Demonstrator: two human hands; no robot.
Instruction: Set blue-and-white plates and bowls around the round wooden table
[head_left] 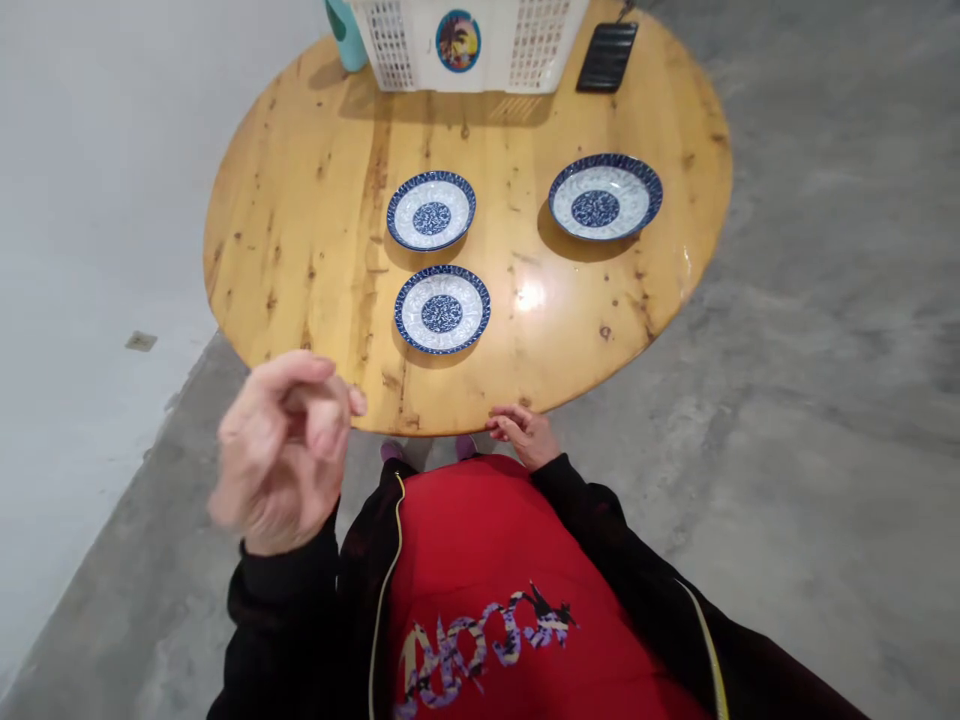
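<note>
Three blue-and-white patterned plates lie on a round wooden table [315,190]. The nearest plate [442,310] sits just in front of another plate [431,211]. Farther right is a larger-looking plate [605,198]. My left hand [281,450] is raised off the table's front left edge, slightly blurred, palm toward me. Its fingers are curled in, and nothing shows in them. At the front edge rests my right hand [525,435], fingers loosely extended by the wood and holding nothing visible. Both hands are apart from the plates.
A white plastic basket [495,50] with a round picture sticker stands at the back of the table. Left of it is a turquoise object [346,35], partly out of view. A black flat item [607,57] lies to its right. A white wall [97,200] borders the left side.
</note>
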